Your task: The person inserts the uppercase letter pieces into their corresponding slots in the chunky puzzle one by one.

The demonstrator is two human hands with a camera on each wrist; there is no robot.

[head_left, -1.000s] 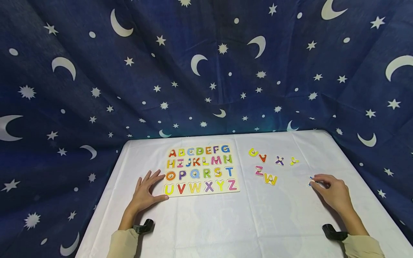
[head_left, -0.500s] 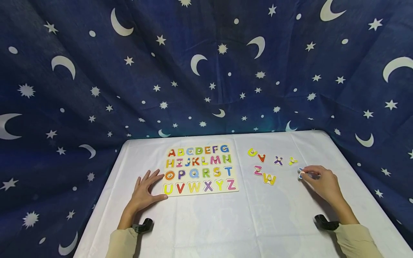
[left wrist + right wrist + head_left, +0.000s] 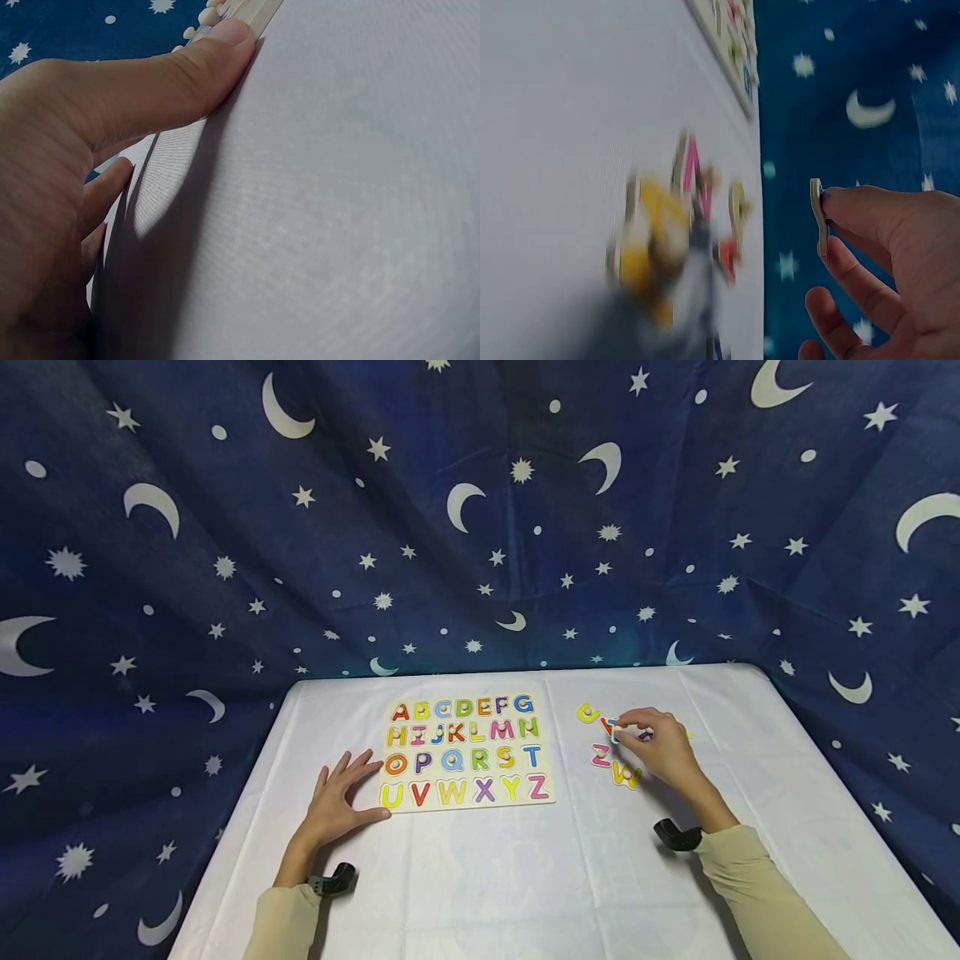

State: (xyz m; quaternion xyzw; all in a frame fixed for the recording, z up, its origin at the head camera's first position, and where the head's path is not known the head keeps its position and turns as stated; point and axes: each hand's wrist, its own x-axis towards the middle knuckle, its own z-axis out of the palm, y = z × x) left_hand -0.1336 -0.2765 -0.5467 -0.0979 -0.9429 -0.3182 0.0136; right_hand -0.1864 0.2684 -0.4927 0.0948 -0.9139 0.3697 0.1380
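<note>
A wooden alphabet puzzle board (image 3: 546,760) lies on the table, its letters in rows. My left hand (image 3: 333,806) rests at its left side, fingers spread; the left wrist view has the thumb (image 3: 180,82) touching the board's edge. My right hand (image 3: 663,747) pinches a blue letter T (image 3: 615,727) between thumb and fingers. In the right wrist view this piece (image 3: 819,214) is edge-on, held above the table. Below and around the right hand lie a red V (image 3: 606,727), a purple X (image 3: 645,737) and a yellow Y (image 3: 689,734), all partly hidden.
A yellow U (image 3: 588,713), a pink Z (image 3: 600,755) and a yellow W (image 3: 625,775) lie loose right of the board. White cloth covers the table (image 3: 480,877). A dark blue curtain (image 3: 420,527) with moons and stars hangs behind it.
My right hand has lifted the blue letter T from the right part of the table and carried it left, over the loose letters. The left hand has stayed at the board.
</note>
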